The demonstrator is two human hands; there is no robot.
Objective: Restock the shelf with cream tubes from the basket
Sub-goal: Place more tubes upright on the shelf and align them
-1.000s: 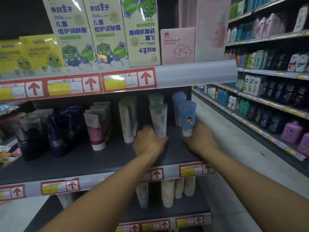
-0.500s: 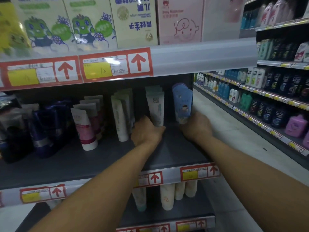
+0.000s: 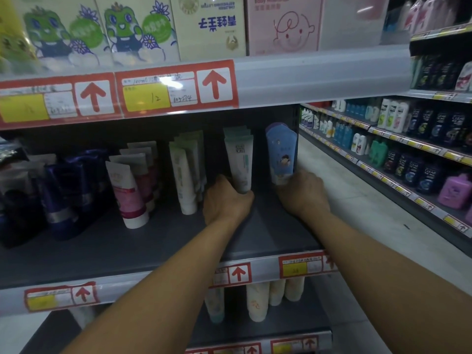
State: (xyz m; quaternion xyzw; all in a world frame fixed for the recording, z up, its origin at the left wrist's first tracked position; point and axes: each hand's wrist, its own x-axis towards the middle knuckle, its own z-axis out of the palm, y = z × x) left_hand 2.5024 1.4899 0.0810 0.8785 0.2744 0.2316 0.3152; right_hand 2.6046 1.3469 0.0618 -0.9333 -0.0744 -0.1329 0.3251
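Reaching in from the lower edge of the frame, two bare forearms cross the grey shelf lip with its red-and-yellow price labels. Below that lip, at lower centre, cream-coloured tubes stand cap-down on a lower tier. On the flat, matt dark shelf at mid-frame, the left hand has its fingers curled round the base of a smooth white-and-green tube, which stands upright at the front of its row. The right hand grips the lower end of a glossy blue tube with a rounded crimped top, at the right end of the shelf. Left of centre stand pale green tubes, pink-and-white tubes and dark blue tubes. Across the upper frame, flat cardboard cartons line the tier above. Bottles fill the far aisle at right.
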